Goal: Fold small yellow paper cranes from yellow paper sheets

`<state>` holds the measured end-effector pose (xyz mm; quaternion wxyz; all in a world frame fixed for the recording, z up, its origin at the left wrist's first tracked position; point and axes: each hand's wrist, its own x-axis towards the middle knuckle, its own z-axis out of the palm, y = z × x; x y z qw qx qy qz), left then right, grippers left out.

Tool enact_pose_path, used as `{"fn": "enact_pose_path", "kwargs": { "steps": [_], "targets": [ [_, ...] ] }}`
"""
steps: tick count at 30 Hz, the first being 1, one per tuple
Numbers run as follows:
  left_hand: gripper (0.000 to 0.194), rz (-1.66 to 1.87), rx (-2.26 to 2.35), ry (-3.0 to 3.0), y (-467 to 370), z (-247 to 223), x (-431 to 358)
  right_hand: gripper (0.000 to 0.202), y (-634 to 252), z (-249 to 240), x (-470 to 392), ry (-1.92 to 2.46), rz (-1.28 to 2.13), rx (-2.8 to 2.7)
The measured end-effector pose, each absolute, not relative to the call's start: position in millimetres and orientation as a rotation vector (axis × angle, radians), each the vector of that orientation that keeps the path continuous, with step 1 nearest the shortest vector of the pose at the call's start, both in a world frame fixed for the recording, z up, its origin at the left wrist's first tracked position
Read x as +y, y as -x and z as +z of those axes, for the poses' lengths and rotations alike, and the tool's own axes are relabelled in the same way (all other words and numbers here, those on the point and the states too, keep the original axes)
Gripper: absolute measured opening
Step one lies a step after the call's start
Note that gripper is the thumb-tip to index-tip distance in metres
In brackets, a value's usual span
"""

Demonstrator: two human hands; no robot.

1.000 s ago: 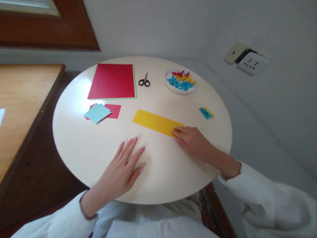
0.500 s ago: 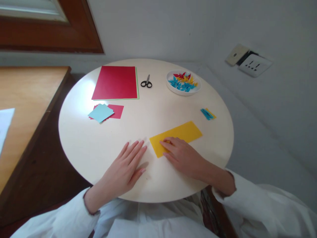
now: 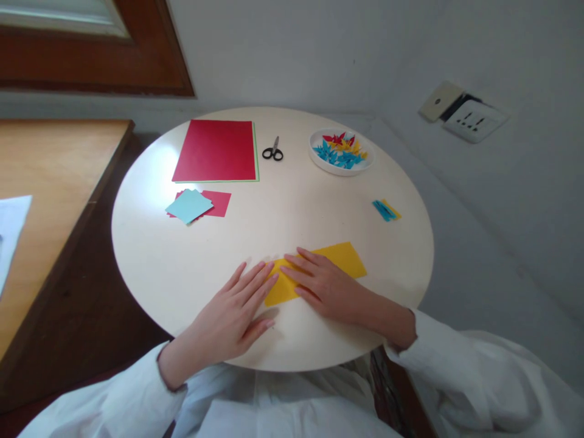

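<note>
A long strip of yellow paper lies flat near the front of the round table, slightly tilted. Across its middle rests my right hand, fingers stretched out on the paper and partly covering it. My left hand lies with fingers spread on the tabletop, and its fingertips reach the paper's left end. Neither hand grips anything.
The round white table also holds a stack of red and green sheets, light-blue and red paper squares, scissors, a white dish of folded paper pieces, and small blue and yellow strips.
The yellow paper has slid left and toward me under my right hand and lies more level. My left fingertips are now on its end, and my right fingers have straightened.
</note>
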<state>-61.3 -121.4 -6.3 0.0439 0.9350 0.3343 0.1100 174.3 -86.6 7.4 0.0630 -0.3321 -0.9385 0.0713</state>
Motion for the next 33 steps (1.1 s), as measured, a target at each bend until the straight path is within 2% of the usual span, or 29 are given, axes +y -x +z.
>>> {"fn": "enact_pose_path", "kwargs": {
  "steps": [4,8,10,13,15,33],
  "targets": [
    [0.060,0.259,1.035,-2.827,60.7,-7.6,-121.1,0.035,-172.1,14.2,-73.8,0.879,0.358,-2.797],
    [0.057,0.257,1.047,-2.828,60.1,-7.4,-121.3,0.025,-174.8,34.6,-46.2,1.324,0.536,-2.520],
    [0.056,0.253,1.048,-2.830,59.7,-6.7,-121.1,0.028,-177.8,45.1,-28.9,1.637,0.786,-2.457],
    [0.056,0.245,1.050,-2.825,59.3,-5.9,-120.2,0.032,-179.9,52.7,-6.5,1.670,1.458,-2.524],
    [0.056,0.243,1.052,-2.822,59.3,-5.9,-119.5,0.030,-176.6,52.6,2.9,1.696,1.576,-2.521],
    [0.053,0.286,1.057,-2.826,59.3,-7.5,-119.7,0.023,-151.4,56.6,21.1,1.927,1.675,-2.595]
  ]
}}
